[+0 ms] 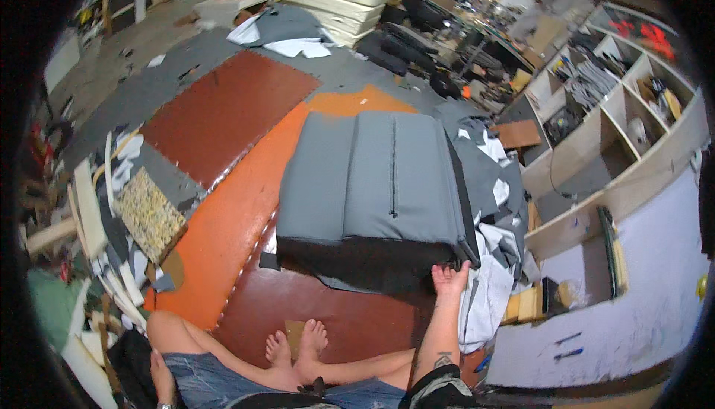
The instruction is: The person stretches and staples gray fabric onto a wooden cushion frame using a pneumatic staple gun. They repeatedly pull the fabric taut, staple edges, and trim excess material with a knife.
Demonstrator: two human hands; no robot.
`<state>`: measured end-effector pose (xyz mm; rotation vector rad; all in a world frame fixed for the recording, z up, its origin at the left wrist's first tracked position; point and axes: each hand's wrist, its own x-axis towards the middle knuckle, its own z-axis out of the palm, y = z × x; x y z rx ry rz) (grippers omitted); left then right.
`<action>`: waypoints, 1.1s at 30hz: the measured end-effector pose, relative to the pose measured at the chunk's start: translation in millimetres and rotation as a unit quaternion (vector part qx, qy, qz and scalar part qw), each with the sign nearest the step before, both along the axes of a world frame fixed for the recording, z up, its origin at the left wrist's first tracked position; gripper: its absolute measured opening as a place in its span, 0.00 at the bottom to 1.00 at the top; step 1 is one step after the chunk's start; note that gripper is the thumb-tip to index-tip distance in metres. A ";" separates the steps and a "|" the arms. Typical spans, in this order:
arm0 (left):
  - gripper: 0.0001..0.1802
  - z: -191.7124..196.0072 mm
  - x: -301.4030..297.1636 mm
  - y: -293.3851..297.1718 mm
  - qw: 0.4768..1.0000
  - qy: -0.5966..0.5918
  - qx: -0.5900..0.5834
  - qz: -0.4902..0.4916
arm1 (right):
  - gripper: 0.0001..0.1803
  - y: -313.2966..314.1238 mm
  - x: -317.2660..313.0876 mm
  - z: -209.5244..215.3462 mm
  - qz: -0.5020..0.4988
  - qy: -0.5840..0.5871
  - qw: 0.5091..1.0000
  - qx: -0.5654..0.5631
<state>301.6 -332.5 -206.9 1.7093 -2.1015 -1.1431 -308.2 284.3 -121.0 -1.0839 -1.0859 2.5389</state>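
One grey cushion cover (pixel 380 186) — right hand (pixel 450 279) touching corner

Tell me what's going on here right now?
A person sits on a brown and orange floor mat, legs crossed. The right hand reaches out, fingers spread, to the near right corner of a large grey padded fabric cushion cover lying flat. The left hand rests low by the thigh, holding nothing visible.
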 end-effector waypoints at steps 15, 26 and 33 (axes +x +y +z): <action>0.38 54.9 -81.5 61.7 0.978 -0.150 -0.078 0.118 | 0.34 35.0 -110.3 38.8 0.028 0.101 0.977 0.186; 0.38 57.9 -77.2 54.9 0.987 -0.128 -0.041 0.091 | 0.34 -132.5 -85.5 241.6 -0.078 0.260 0.767 0.581; 0.37 50.7 -70.8 53.8 0.986 -0.119 -0.041 0.110 | 0.40 -289.2 -73.2 259.7 -0.083 0.388 0.476 0.785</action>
